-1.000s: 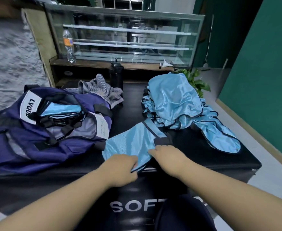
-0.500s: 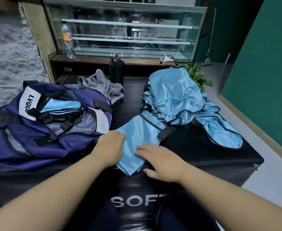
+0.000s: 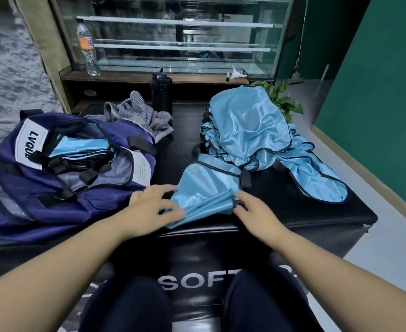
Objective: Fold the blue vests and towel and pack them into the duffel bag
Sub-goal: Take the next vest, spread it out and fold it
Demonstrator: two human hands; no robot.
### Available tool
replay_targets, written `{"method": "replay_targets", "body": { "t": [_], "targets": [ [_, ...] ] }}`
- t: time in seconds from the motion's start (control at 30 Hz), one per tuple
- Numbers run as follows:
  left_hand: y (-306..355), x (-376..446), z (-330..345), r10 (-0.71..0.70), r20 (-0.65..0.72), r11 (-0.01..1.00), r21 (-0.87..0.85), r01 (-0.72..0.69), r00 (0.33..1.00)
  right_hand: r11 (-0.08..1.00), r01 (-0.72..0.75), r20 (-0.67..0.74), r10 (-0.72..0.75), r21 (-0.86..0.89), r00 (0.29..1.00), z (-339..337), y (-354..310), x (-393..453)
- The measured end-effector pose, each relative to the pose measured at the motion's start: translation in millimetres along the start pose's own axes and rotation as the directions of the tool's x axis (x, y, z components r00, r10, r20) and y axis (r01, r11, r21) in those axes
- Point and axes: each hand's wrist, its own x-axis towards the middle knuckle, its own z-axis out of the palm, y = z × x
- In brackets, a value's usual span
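A partly folded light blue vest (image 3: 204,188) lies near the front edge of the black padded bench (image 3: 305,212). My left hand (image 3: 151,207) pinches its left edge, thumb under the cloth. My right hand (image 3: 254,212) grips the bunched right end of the fold. A heap of unfolded blue vests (image 3: 252,130) sits behind, to the right. The navy duffel bag (image 3: 60,173) stands open on the left with folded blue vests (image 3: 82,147) inside. A grey striped towel (image 3: 137,113) lies crumpled behind the bag.
A black flask (image 3: 161,92) stands at the bench's back edge. Behind it is a glass display case (image 3: 173,37) with a water bottle (image 3: 87,49) on its ledge. A green plant (image 3: 281,99) and a green wall (image 3: 377,92) are to the right.
Both hands moved forward over the vest and folded its near edge up; the cloth is now bunched between them. The left hand went from pressing flat to pinching the edge.
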Motion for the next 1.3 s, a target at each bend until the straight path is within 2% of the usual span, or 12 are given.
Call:
{"method": "replay_targets", "body": {
  "t": [0.1,0.23,0.33,0.43,0.53,0.67,0.77,0.9,1.03,1.17,1.3],
  "targets": [
    [-1.2,-5.4,14.4,0.176,-0.032,0.982,-0.063,-0.178,0.984,0.965,-0.057,-0.06,0.075,0.257,0.995,-2.1,2.5,-3.4],
    [-0.5,7.4,33.7,0.211,-0.264,0.947,-0.184,-0.264,0.941,0.917,-0.07,-0.193,0.156,0.393,0.969,-0.3,-4.9,-1.4],
    [3.9,16.3,36.6,0.099,-0.381,0.897,-0.365,-0.248,0.919,0.924,-0.077,-0.215,0.167,0.375,0.962,-2.7,-7.5,0.2],
    [16.4,17.5,31.4,-0.073,-0.386,0.816,-0.554,-0.168,0.92,0.953,-0.066,-0.218,0.135,0.295,0.967,-3.1,-6.9,1.0],
    [24.5,18.2,29.1,-0.152,-0.374,0.737,-0.66,-0.148,0.915,0.975,-0.076,-0.259,0.13,0.207,0.957,-3.9,-8.9,0.5],
    [30.3,14.6,31.8,-0.239,-0.359,0.74,-0.668,-0.07,0.902,0.995,-0.086,-0.255,0.097,0.053,0.962,-2.2,-14.4,-1.5],
    [30.1,16.0,34.5,-0.348,-0.313,0.745,-0.665,0.058,0.884,0.989,-0.121,-0.218,0.1,-0.086,0.971,-0.7,-19.9,3.9],
    [33.5,26.4,33.9,-0.431,-0.293,0.815,-0.533,0.229,0.853,0.961,-0.2,-0.199,0.162,-0.193,0.967,-0.5,-24.5,17.7],
    [38.8,34.8,33.0,-0.486,-0.331,0.856,-0.368,0.364,0.809,0.91,-0.299,-0.187,0.253,-0.287,0.949,3.9,-25.3,32.1],
    [45.1,35.2,32.3,-0.549,-0.305,0.819,-0.38,0.43,0.778,0.854,-0.423,-0.195,0.379,-0.303,0.905,13.4,-25.9,40.9],
    [46.1,38.6,29.1,-0.6,-0.237,0.792,-0.314,0.524,0.764,0.814,-0.469,-0.223,0.415,-0.342,0.882,18.5,-26.5,42.7]
  ]
}}
